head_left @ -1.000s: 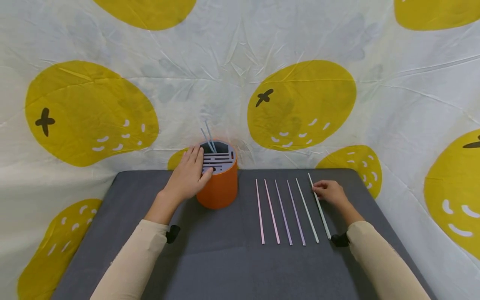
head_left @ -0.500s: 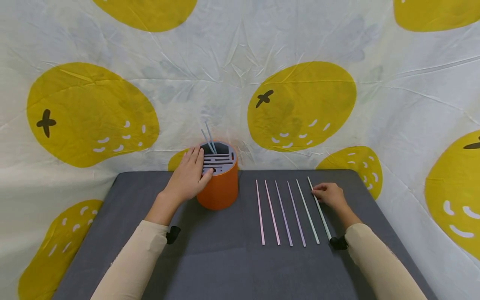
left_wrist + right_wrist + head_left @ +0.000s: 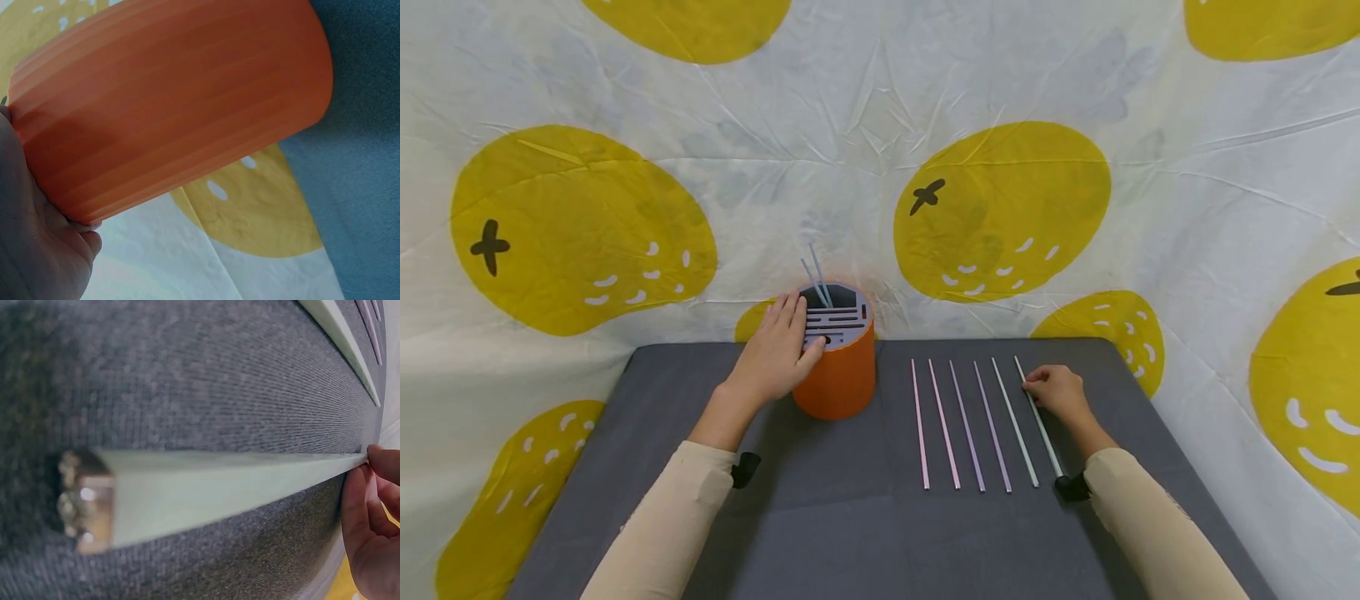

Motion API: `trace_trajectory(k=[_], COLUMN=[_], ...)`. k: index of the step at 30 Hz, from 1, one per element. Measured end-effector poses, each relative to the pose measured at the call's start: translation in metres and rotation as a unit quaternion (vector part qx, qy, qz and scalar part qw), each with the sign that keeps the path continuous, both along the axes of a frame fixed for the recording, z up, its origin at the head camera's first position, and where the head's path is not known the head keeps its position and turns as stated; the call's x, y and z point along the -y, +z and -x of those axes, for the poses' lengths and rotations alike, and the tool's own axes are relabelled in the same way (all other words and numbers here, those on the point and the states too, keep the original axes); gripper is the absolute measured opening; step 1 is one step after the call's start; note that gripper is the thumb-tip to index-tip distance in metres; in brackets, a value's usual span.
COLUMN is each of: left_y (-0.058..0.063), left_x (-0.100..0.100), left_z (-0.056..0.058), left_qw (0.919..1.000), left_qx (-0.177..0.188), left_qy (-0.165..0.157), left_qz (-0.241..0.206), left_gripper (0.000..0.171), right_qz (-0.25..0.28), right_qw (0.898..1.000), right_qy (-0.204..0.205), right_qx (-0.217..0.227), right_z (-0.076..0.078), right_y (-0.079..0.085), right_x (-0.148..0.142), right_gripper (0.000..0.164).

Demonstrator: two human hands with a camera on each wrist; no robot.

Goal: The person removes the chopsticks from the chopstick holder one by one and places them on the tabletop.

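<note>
My left hand (image 3: 772, 348) rests across the left rim of an orange cylindrical organizer (image 3: 838, 383), fingers straight and thumb apart on the grey slotted top. In the left wrist view, the orange wall (image 3: 169, 106) fills the middle, with part of the hand (image 3: 37, 237) at its upper end. My right hand (image 3: 1062, 390) pinches a pale green stick (image 3: 1042, 433) near its far end, rightmost in a row. The right wrist view shows this square-sided stick (image 3: 200, 490) up close, with a shiny brownish near end; thumb and fingers (image 3: 356, 506) meet at its far end.
Several pastel sticks lie side by side: pink (image 3: 920, 425), purple (image 3: 967, 425) and another pale green one (image 3: 1017, 425). Two thin blue sticks (image 3: 817, 279) stand in the organizer's dark rear compartment. A fruit-print cloth (image 3: 880, 83) hangs behind the grey table (image 3: 850, 542).
My right hand and the pale green stick have shifted slightly left and towards me, closer to the row. The left hand stays on the organizer.
</note>
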State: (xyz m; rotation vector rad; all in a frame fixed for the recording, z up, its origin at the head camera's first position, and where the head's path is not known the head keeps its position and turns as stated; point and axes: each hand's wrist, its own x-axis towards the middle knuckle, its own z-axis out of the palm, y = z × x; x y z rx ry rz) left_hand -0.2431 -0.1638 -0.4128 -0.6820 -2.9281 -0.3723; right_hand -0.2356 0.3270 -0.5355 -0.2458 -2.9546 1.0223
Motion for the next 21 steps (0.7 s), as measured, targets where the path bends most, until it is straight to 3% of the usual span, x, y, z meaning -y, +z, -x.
trace_trajectory(k=[10, 21], left_y=[0.001, 0.003], left_x=[0.001, 0.001], left_z=[0.0, -0.002], left_qw=[1.0, 1.0], left_qx=[-0.002, 0.004], left_qy=[-0.001, 0.001], left_qz=[-0.002, -0.004], left_gripper=[0.079, 0.079], right_qz=[0.021, 0.021], right_qw=[1.0, 0.998], right_qy=[0.003, 0.043], right_qx=[0.009, -0.031], right_z=[0.0, 0.014], right_y=[-0.001, 0.02], right_x=[-0.003, 0.009], right_gripper=[0.028, 0.031])
